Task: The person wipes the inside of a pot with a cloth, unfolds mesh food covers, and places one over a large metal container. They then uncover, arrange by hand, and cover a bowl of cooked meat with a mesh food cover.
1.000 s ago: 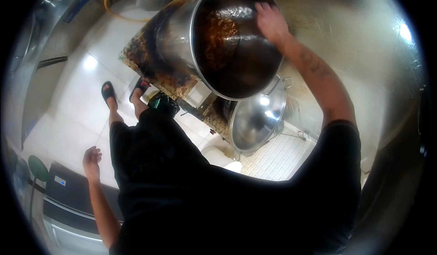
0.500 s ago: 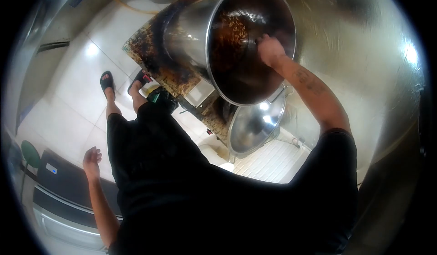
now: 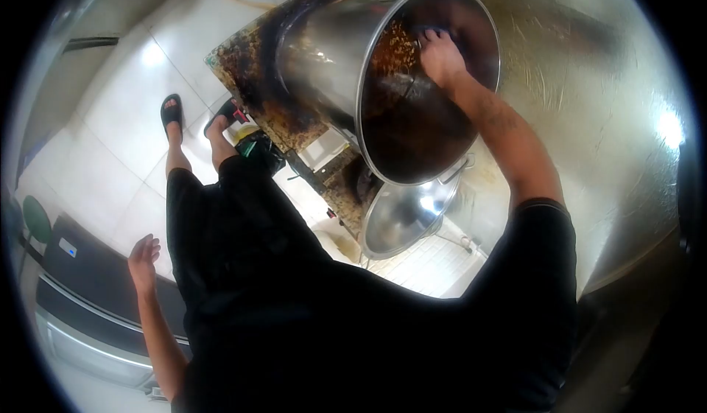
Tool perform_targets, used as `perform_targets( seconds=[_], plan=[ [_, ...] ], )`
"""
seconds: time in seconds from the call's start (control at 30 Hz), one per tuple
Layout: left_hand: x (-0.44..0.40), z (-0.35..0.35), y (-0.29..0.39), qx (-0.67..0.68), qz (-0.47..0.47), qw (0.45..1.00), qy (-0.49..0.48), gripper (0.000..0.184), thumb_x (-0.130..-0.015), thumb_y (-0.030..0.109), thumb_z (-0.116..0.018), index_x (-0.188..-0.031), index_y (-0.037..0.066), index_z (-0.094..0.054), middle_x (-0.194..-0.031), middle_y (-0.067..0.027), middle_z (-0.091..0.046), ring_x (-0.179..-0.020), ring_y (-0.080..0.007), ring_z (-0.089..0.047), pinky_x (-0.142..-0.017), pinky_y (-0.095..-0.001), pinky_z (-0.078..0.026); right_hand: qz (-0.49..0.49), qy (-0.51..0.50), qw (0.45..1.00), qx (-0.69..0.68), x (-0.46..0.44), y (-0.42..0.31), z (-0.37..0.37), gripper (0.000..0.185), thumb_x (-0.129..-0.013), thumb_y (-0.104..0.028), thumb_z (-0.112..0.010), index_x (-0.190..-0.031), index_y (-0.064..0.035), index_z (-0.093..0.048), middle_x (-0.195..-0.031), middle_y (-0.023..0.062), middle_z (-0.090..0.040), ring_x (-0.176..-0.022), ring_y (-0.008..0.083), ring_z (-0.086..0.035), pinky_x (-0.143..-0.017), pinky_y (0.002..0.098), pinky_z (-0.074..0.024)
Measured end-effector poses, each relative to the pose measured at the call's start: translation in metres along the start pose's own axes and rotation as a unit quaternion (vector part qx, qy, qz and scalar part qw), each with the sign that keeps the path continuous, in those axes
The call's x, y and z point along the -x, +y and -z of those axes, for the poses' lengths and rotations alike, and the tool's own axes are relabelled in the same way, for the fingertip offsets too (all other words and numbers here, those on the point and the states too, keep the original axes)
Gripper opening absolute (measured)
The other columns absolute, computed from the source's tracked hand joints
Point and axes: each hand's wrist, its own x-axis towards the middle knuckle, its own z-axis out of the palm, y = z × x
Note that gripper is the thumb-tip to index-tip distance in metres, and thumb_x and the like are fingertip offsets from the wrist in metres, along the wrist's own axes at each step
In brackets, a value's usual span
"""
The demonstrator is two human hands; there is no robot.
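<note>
My right hand (image 3: 443, 59) is inside the mouth of a tall steel stockpot (image 3: 328, 52), over dark reddish-brown liquid (image 3: 394, 56) with pale bits floating on it. Its fingers are curled closed around something I cannot make out; a thin glint shows in the liquid near it. Away from the pot, my left hand (image 3: 143, 258) hangs low by my side with its fingers loosely apart, holding nothing.
Under the pot is a stained, burnt-looking stove top (image 3: 250, 59). A shiny steel bowl-shaped pan (image 3: 405, 218) leans beside the pot. A metal wall (image 3: 574, 111) rises at the right. Black slippers (image 3: 171, 111) stand on white floor tiles (image 3: 103, 140); a dark-topped cabinet (image 3: 96, 273) is at lower left.
My right hand has moved across the pot's mouth, toward its far rim. The whole view has shifted slightly. My left hand still hangs by my side.
</note>
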Motion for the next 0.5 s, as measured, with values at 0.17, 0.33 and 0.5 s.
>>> perform_targets(
  seconds=[0.17, 0.33, 0.5],
  plan=[
    [0.000, -0.012, 0.003, -0.001, 0.002, 1.000, -0.005, 0.032, -0.100, 0.023, -0.062, -0.117, -0.004, -0.066, -0.094, -0.0066, -0.070, -0.080, -0.0108, -0.063, -0.069, -0.0214, -0.049, -0.021, 0.108, 0.994, 0.010, 0.007, -0.005, -0.020, 0.029, -0.087, -0.017, -0.056, -0.105, -0.0065, -0.076, -0.135, 0.0079, -0.060, -0.116, 0.0225, -0.051, -0.090, 0.0372, -0.0420],
    [-0.008, -0.010, -0.005, -0.002, 0.003, 1.000, -0.017, 0.035, -0.100, 0.026, -0.060, -0.118, -0.003, -0.067, -0.097, -0.0091, -0.070, -0.084, -0.0134, -0.064, -0.075, -0.0251, -0.050, -0.023, 0.065, 0.998, 0.011, 0.014, -0.002, -0.006, 0.033, -0.089, -0.017, -0.054, -0.113, -0.0043, -0.074, -0.144, 0.0101, -0.053, -0.118, 0.0236, -0.051, -0.092, 0.0388, -0.0422],
    [-0.013, -0.014, -0.001, -0.006, -0.005, 1.000, -0.028, 0.038, -0.099, 0.028, -0.059, -0.120, -0.003, -0.067, -0.101, -0.0113, -0.071, -0.088, -0.0165, -0.065, -0.080, -0.0288, -0.052, -0.013, 0.036, 0.999, 0.007, 0.008, 0.001, -0.012, 0.036, -0.091, -0.018, -0.053, -0.118, -0.0041, -0.072, -0.150, 0.0094, -0.048, -0.118, 0.0236, -0.051, -0.092, 0.0381, -0.0419]
  ],
)
